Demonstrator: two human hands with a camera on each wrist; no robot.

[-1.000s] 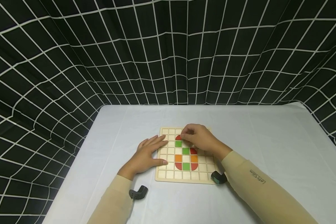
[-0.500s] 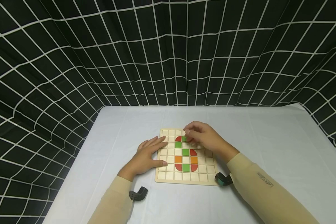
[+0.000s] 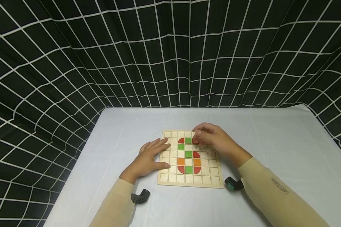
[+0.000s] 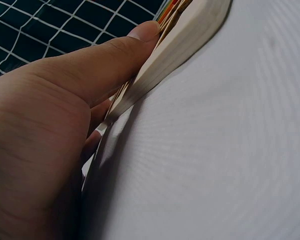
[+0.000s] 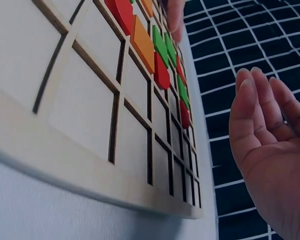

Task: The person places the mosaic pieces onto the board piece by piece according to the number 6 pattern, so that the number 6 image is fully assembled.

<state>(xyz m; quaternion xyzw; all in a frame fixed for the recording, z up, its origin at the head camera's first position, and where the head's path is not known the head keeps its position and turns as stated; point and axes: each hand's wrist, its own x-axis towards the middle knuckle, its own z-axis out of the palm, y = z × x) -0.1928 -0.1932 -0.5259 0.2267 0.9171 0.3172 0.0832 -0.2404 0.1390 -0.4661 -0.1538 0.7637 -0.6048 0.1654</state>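
Note:
A wooden grid board (image 3: 206, 180) lies on the table, with coloured pieces set in some of its cells. My left hand (image 3: 147, 159) rests across the board's left edge, fingers spread; its thumb (image 4: 139, 37) lies on the top face in the left wrist view. Over the upper right cells is my right hand (image 3: 214, 138), fingers loosely bent, with nothing between them in the right wrist view. Just beside its fingertips a red quarter-round piece (image 5: 184, 114) sits in a cell. To that piece's left come a green square (image 3: 188, 140) and another red quarter-round (image 3: 181, 140).
Lower on the board, orange squares (image 3: 181, 161), green squares and red quarter-rounds form a rounded outline. A white cloth (image 3: 272, 142) covers the table. Black curtains (image 3: 170, 63) with white grid lines stand behind and at the sides. Each wrist wears a dark device (image 3: 140, 196).
My right hand has moved right along the upper row, uncovering the green square and then part of the red quarter-round beside it. My left hand has stayed in place.

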